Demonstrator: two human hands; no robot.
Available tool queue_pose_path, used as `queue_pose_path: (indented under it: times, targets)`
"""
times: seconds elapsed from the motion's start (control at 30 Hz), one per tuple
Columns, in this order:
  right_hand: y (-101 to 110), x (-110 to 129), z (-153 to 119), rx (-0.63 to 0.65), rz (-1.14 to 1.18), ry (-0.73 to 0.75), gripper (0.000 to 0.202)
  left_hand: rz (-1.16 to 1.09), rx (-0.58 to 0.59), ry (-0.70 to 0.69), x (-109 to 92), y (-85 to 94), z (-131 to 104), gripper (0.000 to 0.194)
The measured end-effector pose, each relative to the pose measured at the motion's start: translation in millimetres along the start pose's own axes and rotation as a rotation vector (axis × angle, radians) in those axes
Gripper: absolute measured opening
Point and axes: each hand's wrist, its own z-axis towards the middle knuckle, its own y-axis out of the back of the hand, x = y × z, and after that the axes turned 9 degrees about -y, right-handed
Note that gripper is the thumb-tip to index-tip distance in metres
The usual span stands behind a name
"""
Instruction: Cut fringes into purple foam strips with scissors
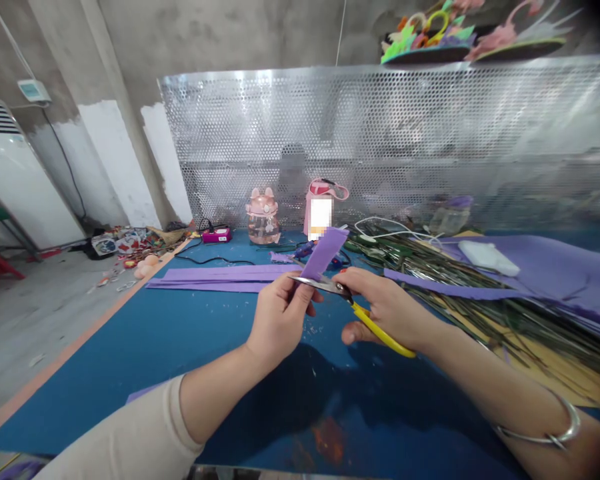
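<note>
Between the thumb and fingers of my left hand (283,317) is the lower end of a purple strip (325,252), which tilts up to the right. My right hand (380,307) grips a pair of scissors (380,328) with yellow handles. The metal blades point left and lie across the strip's lower end, close to my left thumb. Several long purple strips (220,277) lie flat on the table behind my left hand. Another narrow purple strip (450,288) rests to the right, beyond my right wrist.
A blue table (145,353) carries a pink clear bottle (263,220), a pink flask (310,207) and a magenta box (217,235) at the back. Many dark green stems (460,293) and a large purple sheet (570,267) cover the right side. A perforated metal panel (240,133) stands behind.
</note>
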Motion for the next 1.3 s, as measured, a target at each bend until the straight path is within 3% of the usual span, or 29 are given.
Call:
queue_pose_path:
  times: [0.2, 0.7, 1.1, 1.3]
  targets:
    - [-1.6, -1.3, -1.0, -0.009, 0.058, -0.025, 0.061, -0.015, 0.018, 0.01, -1.5, -0.9, -1.5, 0.021]
    - [-2.0, -7.2, -0.6, -0.049, -0.077, 0.047, 0.055, 0.002, 0.035, 0.016, 1.3, -0.3, -1.7, 0.024]
    - [-0.3, -10.9, -0.1, -0.022, -0.071, -0.006, 0.045, -0.014, 0.058, 0.088, -2.8, -0.2, 1.7, 0.025]
    - [-0.6, -15.3, 1.1, -0.048, -0.085, -0.051, 0.051, 0.043, 0.044, 0.092, -2.5, 0.9, 3.3, 0.023]
